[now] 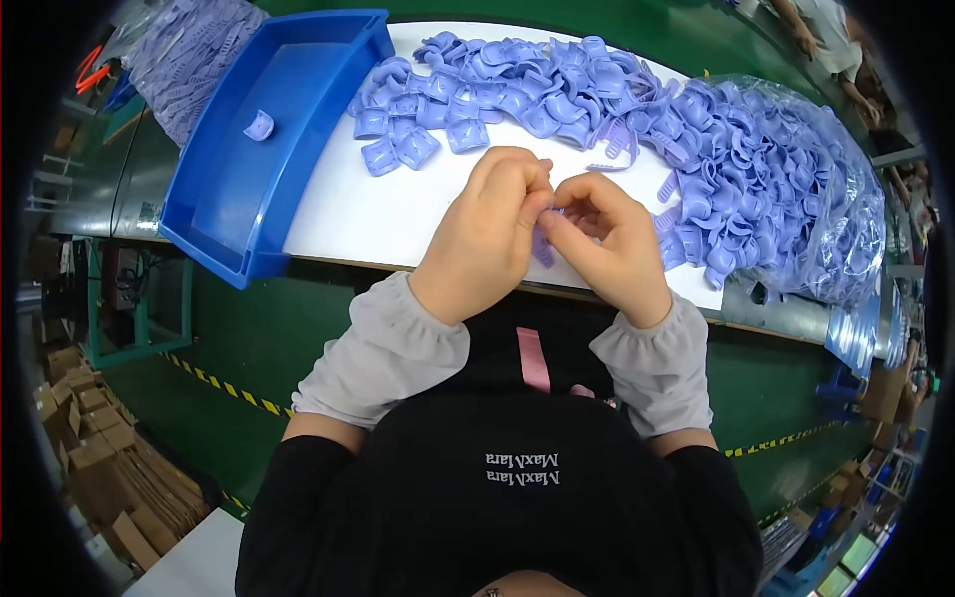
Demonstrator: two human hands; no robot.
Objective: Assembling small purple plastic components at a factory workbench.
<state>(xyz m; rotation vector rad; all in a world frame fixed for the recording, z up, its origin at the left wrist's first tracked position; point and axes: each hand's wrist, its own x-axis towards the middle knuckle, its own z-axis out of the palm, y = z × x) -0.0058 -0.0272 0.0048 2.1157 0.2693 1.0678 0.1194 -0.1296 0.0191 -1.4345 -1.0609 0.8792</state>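
Note:
Over the near edge of the white work surface, my left hand and my right hand meet, fingertips pinched together. Between them shows a small lavender plastic strip with slots. My fingers cover most of it, and I cannot tell whether it is joined to another part. Beyond the hands lie several loose curved lavender pieces, in front of a long heap of the same kind. Right of my right hand, a few slotted strips lie near the heap.
A blue plastic tray stands at the left, with one lavender piece in it. Behind it sits a clear bag of slotted strips. On the right, a clear plastic bag spills curved pieces. Another person's hand shows at the far right.

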